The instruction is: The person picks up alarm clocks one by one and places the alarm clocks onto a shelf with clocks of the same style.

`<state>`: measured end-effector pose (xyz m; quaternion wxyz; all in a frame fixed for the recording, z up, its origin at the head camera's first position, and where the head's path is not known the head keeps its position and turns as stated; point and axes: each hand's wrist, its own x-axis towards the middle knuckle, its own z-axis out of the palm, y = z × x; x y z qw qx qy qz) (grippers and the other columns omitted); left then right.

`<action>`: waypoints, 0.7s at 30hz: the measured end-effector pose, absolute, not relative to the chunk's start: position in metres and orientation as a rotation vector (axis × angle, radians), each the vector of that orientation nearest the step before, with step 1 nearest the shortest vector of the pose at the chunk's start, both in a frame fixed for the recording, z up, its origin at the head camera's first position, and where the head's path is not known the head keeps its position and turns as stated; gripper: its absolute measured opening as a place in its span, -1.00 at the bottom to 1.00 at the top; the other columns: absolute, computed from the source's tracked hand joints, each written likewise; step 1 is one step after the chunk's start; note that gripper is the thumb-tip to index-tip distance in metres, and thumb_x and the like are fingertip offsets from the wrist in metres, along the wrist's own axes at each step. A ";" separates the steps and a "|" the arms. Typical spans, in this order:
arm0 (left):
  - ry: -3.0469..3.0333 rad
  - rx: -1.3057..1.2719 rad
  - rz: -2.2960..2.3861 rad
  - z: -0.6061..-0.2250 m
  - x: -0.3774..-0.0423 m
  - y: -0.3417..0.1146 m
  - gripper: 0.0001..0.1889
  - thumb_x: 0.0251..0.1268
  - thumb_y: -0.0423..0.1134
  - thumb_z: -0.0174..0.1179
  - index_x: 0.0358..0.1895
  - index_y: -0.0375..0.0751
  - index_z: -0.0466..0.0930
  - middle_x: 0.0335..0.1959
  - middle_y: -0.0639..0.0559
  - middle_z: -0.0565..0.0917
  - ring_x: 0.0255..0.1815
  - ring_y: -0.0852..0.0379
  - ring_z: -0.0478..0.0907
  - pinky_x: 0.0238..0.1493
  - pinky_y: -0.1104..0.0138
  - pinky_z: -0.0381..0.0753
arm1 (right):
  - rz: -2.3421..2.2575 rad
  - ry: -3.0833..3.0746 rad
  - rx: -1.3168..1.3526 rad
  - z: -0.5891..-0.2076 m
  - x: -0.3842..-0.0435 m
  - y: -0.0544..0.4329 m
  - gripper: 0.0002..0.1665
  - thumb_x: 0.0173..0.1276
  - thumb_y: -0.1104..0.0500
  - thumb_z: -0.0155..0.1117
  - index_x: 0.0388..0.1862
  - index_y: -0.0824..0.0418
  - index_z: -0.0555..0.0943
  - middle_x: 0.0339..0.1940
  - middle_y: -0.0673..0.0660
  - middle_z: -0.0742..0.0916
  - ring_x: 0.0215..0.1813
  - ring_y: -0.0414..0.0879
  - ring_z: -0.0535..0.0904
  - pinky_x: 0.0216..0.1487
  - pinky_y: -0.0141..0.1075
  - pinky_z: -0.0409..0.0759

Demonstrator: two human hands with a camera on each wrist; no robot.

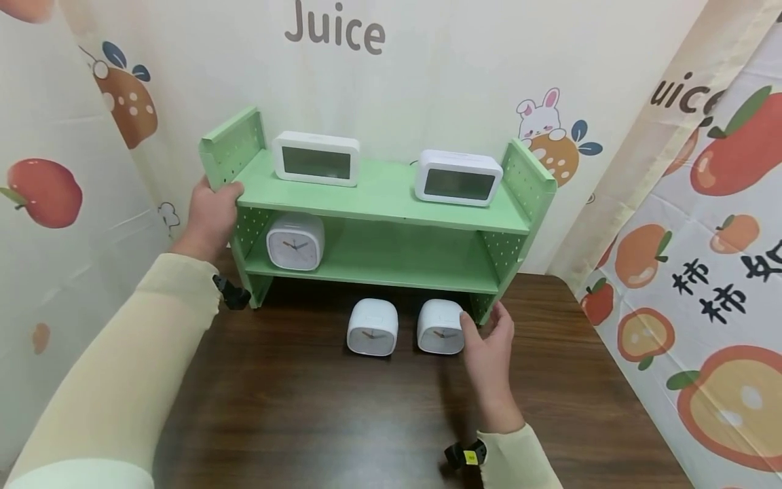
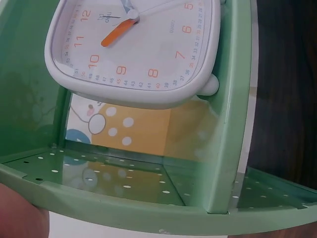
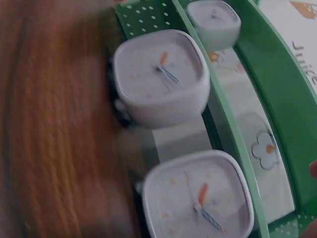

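A green metal two-tier shelf (image 1: 379, 272) stands at the back of the table. My left hand (image 1: 210, 216) grips its left side, thumb at the top tier's front edge. Low on the right side panel, my right hand (image 1: 491, 353) holds the shelf between thumb and fingers, close beside a white alarm clock (image 1: 440, 328); whether the thumb touches that clock cannot be told. Another white alarm clock (image 1: 373, 327) stands to its left, before the shelf. On the lower tier's left is a third alarm clock (image 1: 295, 242), seen close up in the left wrist view (image 2: 133, 59).
Two white digital clocks (image 1: 316, 159) (image 1: 459, 178) stand on the top tier, left and right. A fruit-patterned cloth (image 1: 391, 81) hangs close behind the shelf and along both sides. The brown wooden table (image 1: 336, 421) extends in front.
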<state>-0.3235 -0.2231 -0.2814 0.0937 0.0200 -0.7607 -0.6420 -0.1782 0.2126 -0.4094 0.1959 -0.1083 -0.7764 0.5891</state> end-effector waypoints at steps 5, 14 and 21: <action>-2.254 0.054 -1.908 -0.282 -0.324 -0.223 -0.40 0.64 0.02 -0.17 0.65 0.11 0.03 0.59 0.00 0.22 0.52 0.05 0.19 0.56 -0.06 0.06 | 1.562 -2.222 -0.304 -0.416 -0.176 0.198 0.05 0.46 -0.02 0.35 0.64 0.36 -0.01 0.58 0.34 0.15 0.61 0.13 0.03 0.56 0.06 0.08; -2.271 0.050 -1.878 -0.286 -0.325 -0.226 -0.39 0.63 0.03 -0.18 0.66 0.09 0.02 0.58 -0.03 0.24 0.50 0.04 0.21 0.55 -0.04 0.10 | 1.516 -2.330 -0.457 -0.441 -0.187 0.186 0.33 0.28 -0.18 0.51 0.65 0.35 -0.12 0.58 0.39 0.09 0.57 0.26 0.04 0.52 0.16 0.12; -2.273 0.059 -1.881 -0.283 -0.324 -0.225 -0.39 0.63 0.02 -0.16 0.65 0.13 0.05 0.58 0.00 0.24 0.50 0.05 0.21 0.55 -0.04 0.08 | 1.538 -2.362 -0.529 -0.456 -0.190 0.182 0.38 0.17 -0.16 0.59 0.63 0.33 -0.09 0.55 0.40 0.08 0.52 0.30 0.06 0.46 0.22 0.19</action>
